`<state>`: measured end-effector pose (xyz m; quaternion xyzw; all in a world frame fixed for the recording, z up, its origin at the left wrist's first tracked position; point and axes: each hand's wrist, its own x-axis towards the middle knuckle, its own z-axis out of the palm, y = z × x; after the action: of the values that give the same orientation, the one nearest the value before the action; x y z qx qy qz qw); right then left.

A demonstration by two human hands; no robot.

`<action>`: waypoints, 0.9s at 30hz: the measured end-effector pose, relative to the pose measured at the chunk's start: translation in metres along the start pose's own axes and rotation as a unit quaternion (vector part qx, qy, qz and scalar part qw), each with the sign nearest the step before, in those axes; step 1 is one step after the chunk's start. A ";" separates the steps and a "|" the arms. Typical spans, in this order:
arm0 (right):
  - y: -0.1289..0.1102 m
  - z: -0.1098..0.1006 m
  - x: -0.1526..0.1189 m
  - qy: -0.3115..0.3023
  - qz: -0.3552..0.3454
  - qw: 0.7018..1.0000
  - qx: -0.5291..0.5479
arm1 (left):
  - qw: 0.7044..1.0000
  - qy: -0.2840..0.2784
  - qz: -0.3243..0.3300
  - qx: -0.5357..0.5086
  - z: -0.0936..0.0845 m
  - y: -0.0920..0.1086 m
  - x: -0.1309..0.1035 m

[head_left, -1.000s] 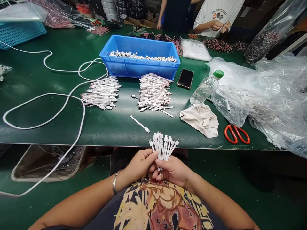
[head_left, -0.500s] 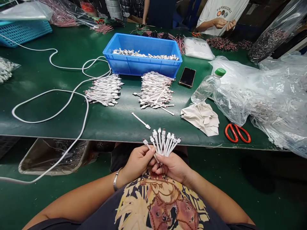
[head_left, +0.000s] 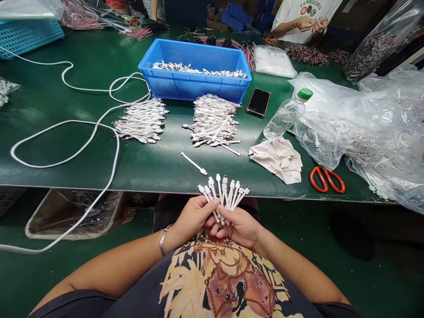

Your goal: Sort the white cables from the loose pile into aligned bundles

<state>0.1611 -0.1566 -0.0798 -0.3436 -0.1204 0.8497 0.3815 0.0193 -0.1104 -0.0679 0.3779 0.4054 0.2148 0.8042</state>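
Several short white USB cables (head_left: 224,191) are fanned out between my two hands, their plugs pointing away from me. My left hand (head_left: 198,214) pinches the cables on the fan's left side between thumb and fingers. Closed around the lower ends of the others is my right hand (head_left: 240,224), its thumb lying across them. Beyond the fan, a single white cable (head_left: 193,163) lies slantwise on the green table (head_left: 149,170). Two stacks of similar cables, a left pile (head_left: 142,121) and a right pile (head_left: 215,121), lie farther back.
Behind the piles stands a blue bin (head_left: 195,88) holding small white parts. To the right are a phone (head_left: 258,102), a bottle (head_left: 285,115), a cloth (head_left: 278,159), red-handled scissors (head_left: 327,180) and plastic bags (head_left: 374,132). A white cord (head_left: 96,128) loops at left. Another person's hands (head_left: 311,24) work across the table.
Cables on the fan's left side have shifted, and more now stand spread beside my left thumb. Both hands keep their hold. The camera view has tilted slightly.
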 end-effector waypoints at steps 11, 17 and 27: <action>-0.002 -0.002 -0.002 -0.033 0.016 0.999 0.003 | 0.999 -0.010 -0.027 -0.029 0.006 0.000 0.003; 0.003 -0.002 -0.005 -0.030 -0.002 1.000 -0.002 | 0.999 0.051 -0.001 0.004 0.010 0.003 -0.004; -0.002 0.004 -0.008 -0.008 0.024 0.999 -0.025 | 0.998 0.040 -0.041 0.030 0.015 0.003 0.000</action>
<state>0.1633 -0.1606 -0.0726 -0.3488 -0.1359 0.8582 0.3512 0.0314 -0.1144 -0.0597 0.3758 0.4583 0.1847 0.7840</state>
